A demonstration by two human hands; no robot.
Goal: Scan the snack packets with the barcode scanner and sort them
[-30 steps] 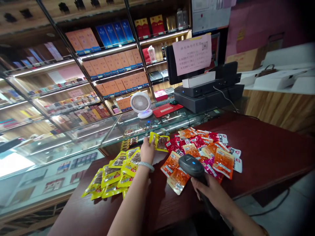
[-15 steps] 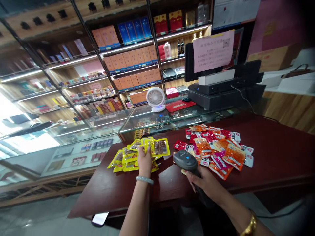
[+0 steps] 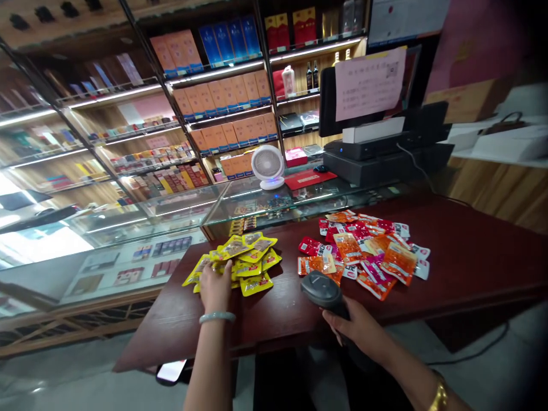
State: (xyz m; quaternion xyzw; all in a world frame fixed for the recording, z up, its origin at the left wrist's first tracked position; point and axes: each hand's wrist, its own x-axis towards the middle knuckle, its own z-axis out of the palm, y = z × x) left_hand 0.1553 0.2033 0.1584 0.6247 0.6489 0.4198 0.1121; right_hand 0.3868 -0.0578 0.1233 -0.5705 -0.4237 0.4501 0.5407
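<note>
My left hand (image 3: 215, 284), a pale bangle at its wrist, rests on the near left side of a pile of yellow snack packets (image 3: 256, 268). Its thumb stands apart from the fingers, whose tips are partly hidden against the packets. My right hand (image 3: 362, 325) is wrapped round the handle of a dark barcode scanner (image 3: 320, 290), the scanner's head pointing to the left. Just beyond the scanner lies a heap of red, orange and purple snack packets (image 3: 349, 248). Both piles are on the dark red tabletop (image 3: 285, 311).
A glass display counter (image 3: 218, 202) adjoins the table's far side. On it stand a small white fan (image 3: 268, 165), a red mat (image 3: 310, 178) and a monitor with a pink paper sheet (image 3: 368, 83). A phone (image 3: 171, 371) shows below the table's front left edge.
My left hand has let go of a yellow packet and moved left on the pile. The scanner stays in my right hand, and its blue light no longer shows. The view has shifted slightly.
</note>
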